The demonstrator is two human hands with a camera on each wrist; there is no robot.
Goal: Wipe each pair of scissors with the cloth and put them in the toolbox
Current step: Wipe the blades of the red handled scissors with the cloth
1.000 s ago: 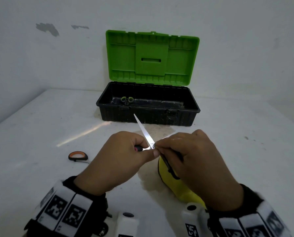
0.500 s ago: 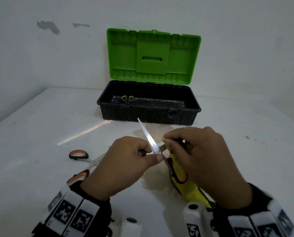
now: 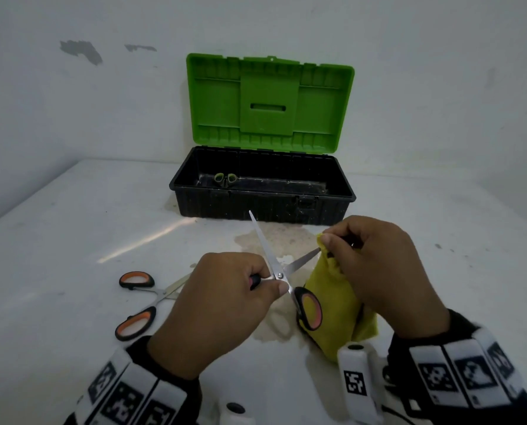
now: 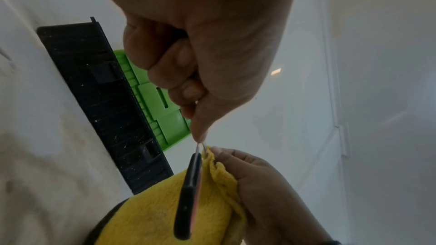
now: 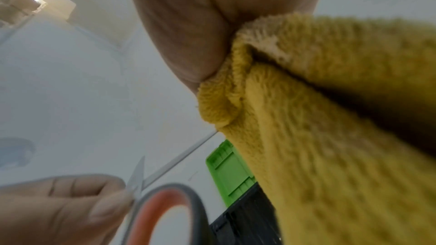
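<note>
My left hand (image 3: 265,282) grips one handle of a black-and-orange pair of scissors (image 3: 279,273), thumb near the pivot. Its blades are spread wide, one pointing up toward the toolbox. My right hand (image 3: 332,245) pinches the yellow cloth (image 3: 329,305) around the tip of the other blade (image 5: 179,159). The free handle loop (image 3: 309,308) hangs in front of the cloth. In the left wrist view the cloth (image 4: 153,211) hangs below both hands. The black toolbox (image 3: 262,207) stands behind, its green lid (image 3: 270,102) open, with a green-handled pair of scissors (image 3: 225,178) inside.
A second orange-handled pair of scissors (image 3: 139,302) lies spread on the white table (image 3: 72,225) left of my left hand. A brownish stain (image 3: 283,237) marks the table in front of the toolbox. White walls close the back and left.
The scissors' blades have spread apart. My right hand slid with the cloth out along one blade to its tip, and the cloth rose from the table.
</note>
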